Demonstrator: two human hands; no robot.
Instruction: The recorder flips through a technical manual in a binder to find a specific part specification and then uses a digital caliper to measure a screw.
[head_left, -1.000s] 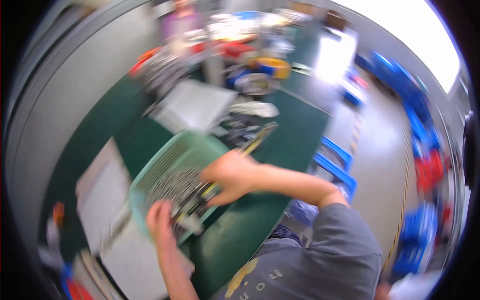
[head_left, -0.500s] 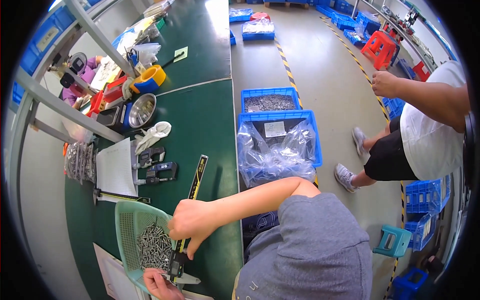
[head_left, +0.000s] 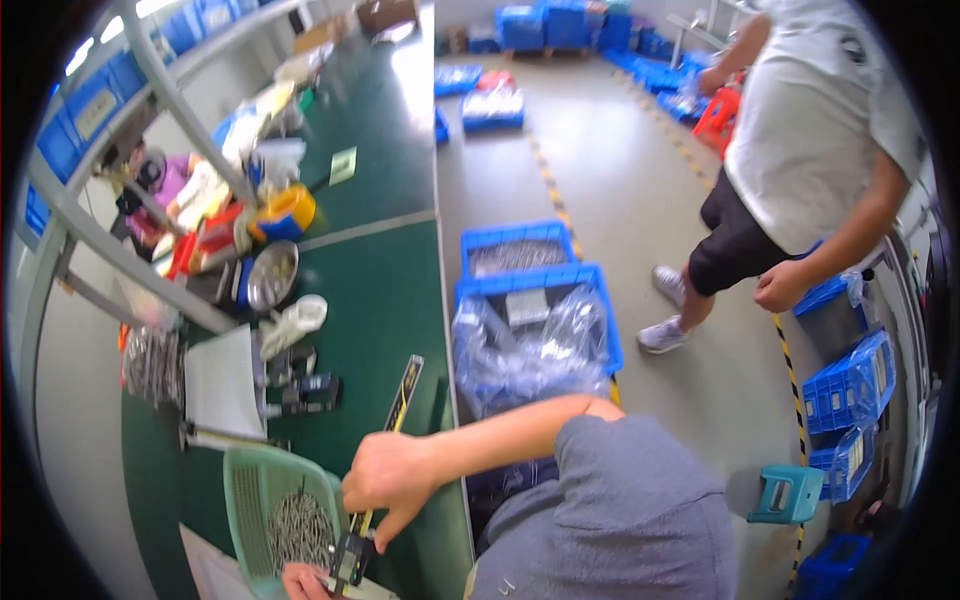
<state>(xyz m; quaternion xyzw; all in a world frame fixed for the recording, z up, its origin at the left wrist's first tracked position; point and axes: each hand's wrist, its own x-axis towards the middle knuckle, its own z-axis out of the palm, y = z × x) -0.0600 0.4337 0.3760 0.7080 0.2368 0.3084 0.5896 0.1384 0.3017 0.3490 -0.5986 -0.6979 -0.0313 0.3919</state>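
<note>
My right hand (head_left: 390, 478) is wrapped round a digital caliper (head_left: 351, 557), whose long yellow-and-black beam slants away up the table. Close by the caliper's jaw end, my left hand (head_left: 304, 581) is pinched, partly cut off by the lower edge. What its fingertips hold is too small to make out. Left of both hands stands a light green plastic basket (head_left: 242, 495). Many small metal screws or pins (head_left: 300, 530) lie heaped in it.
Paper sheets (head_left: 222, 385), micrometers (head_left: 308, 395), a white glove (head_left: 296, 326) and a metal bowl (head_left: 272, 275) lie farther up the green table (head_left: 385, 290). Blue crates (head_left: 612, 340) stand on the floor to the right. Another person (head_left: 800, 150) is walking there.
The view has tilted up somewhat. My hands keep the caliper beside the basket. The other person has moved farther up the aisle, standing more upright, one arm swung down.
</note>
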